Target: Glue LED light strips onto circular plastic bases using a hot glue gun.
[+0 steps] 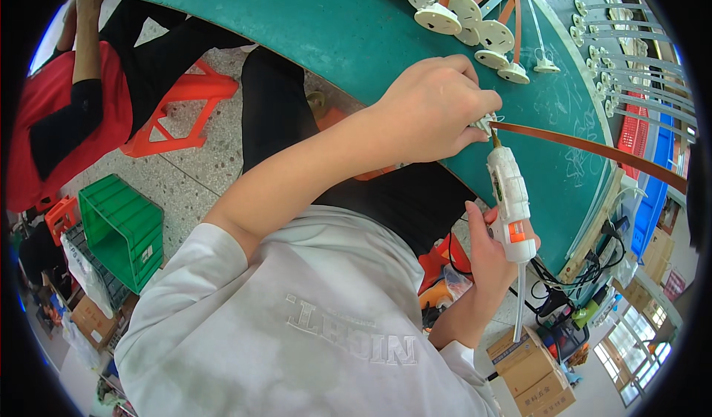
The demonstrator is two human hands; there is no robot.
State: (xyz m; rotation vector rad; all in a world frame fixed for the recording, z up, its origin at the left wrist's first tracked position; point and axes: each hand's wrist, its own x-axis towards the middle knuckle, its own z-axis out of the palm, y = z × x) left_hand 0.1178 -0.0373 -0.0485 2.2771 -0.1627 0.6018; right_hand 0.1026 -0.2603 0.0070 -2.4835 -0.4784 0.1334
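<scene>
My left hand (437,109) pinches a small whitish piece (485,123) at the end of a long brown strip (593,146). The strip runs off to the right above the green tabletop (549,165). My right hand (493,265) is wrapped round a white hot glue gun (508,191) with an orange patch on its side. The gun's nozzle points up and meets, or nearly meets, the whitish piece; actual contact is hard to make out. From the gun's back end a clear glue stick (519,306) sticks out. My left fingertips partly hide the piece.
Several cream round discs (437,18) with brown and grey strips lie along the table's far side, more at the right. Black cables (612,257) hang by the right edge. A co-worker in red (81,113) sits at left, near an orange stool (185,106) and green crate (122,232).
</scene>
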